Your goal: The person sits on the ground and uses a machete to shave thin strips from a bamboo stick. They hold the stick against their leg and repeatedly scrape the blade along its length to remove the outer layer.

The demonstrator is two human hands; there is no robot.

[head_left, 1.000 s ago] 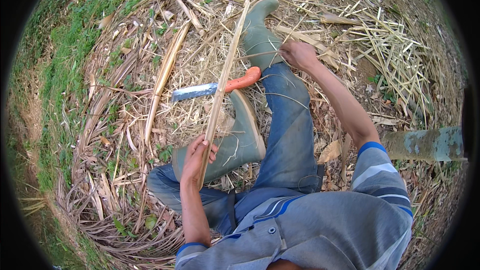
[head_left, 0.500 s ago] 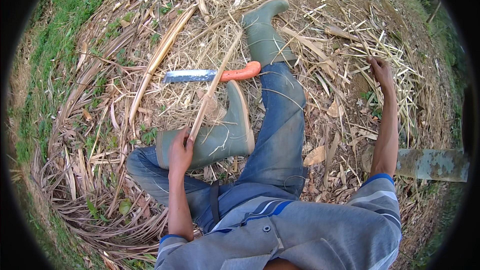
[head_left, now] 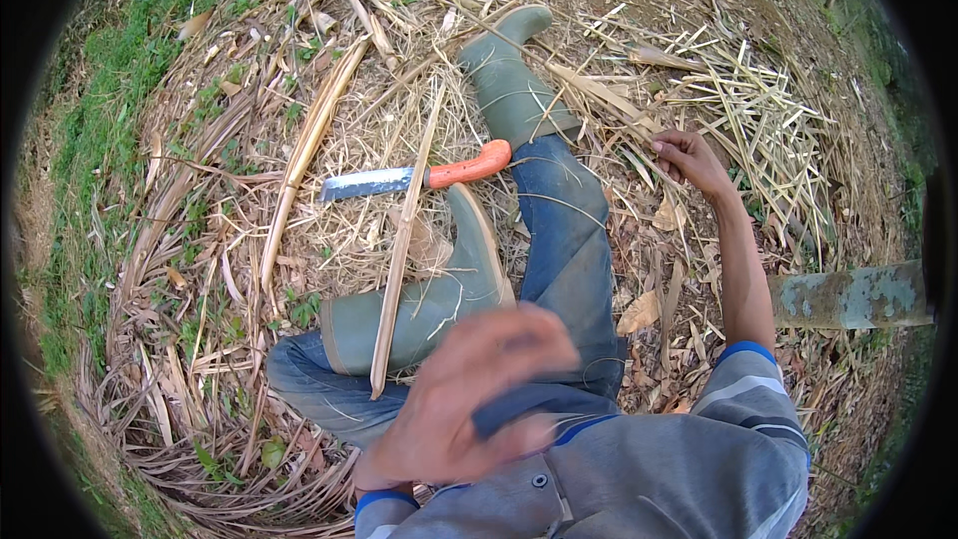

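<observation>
My left hand (head_left: pixel 474 389), blurred by motion, is raised over my lap, thumb and fingers apart and nothing visible between them. My right hand (head_left: pixel 689 162) is out to the right beside my boot, fingers curled together at the end of a pale split strip (head_left: pixel 604 95) on the ground. Whether they grip it, I cannot tell. A long flat strip (head_left: pixel 404 240) leans across the green rubber boot (head_left: pixel 384 324) on my bent left leg. Under this strip, a knife (head_left: pixel 374 183) with a broad blade and orange handle lies on the litter.
My other boot (head_left: pixel 509 80) stretches forward. A thick yellowish stalk (head_left: pixel 314 145) lies left of the knife. Pale thin strips (head_left: pixel 758 110) are heaped at the right. A weathered, patchy post or board (head_left: pixel 848 297) juts in from the right, and green plants (head_left: pixel 130 90) line the left.
My left hand has let go of the long strip and risen rightward over my lap; the strip now rests on the boot. My right hand has moved left and slightly nearer.
</observation>
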